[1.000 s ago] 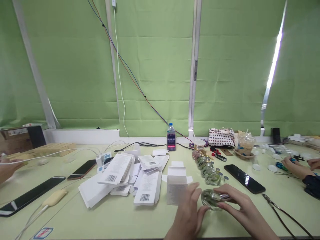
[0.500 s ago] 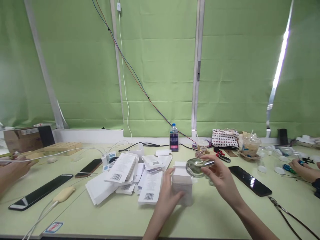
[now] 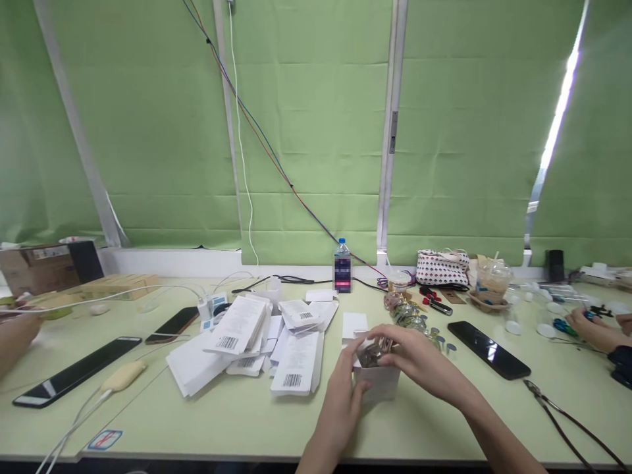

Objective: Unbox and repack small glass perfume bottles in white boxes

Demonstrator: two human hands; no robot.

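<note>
A small white cardboard box (image 3: 381, 387) stands with its top open near the front of the table. My left hand (image 3: 342, 392) is wrapped round its left side, thumb on the near face. From above, my right hand (image 3: 419, 359) grips a shiny, rounded metallic piece (image 3: 370, 354) at the box's mouth. Its lower part is hidden inside the box, and its exact kind does not show. Behind the box lies an upright white flap or carton (image 3: 354, 324). A row of similar shiny pieces (image 3: 412, 317) runs behind my right hand.
Flattened white cartons with barcodes (image 3: 237, 326) lie heaped to the left. A black phone (image 3: 488, 349) and pliers (image 3: 538, 390) are on the right. A water bottle (image 3: 342, 266) stands at the back. Another person's hand (image 3: 595, 328) works at far right; another arm (image 3: 17, 339) shows far left.
My right hand has brought the shiny piece from beside the box down into its mouth. The box has shifted slightly right and nearer, with my left hand still round it.
</note>
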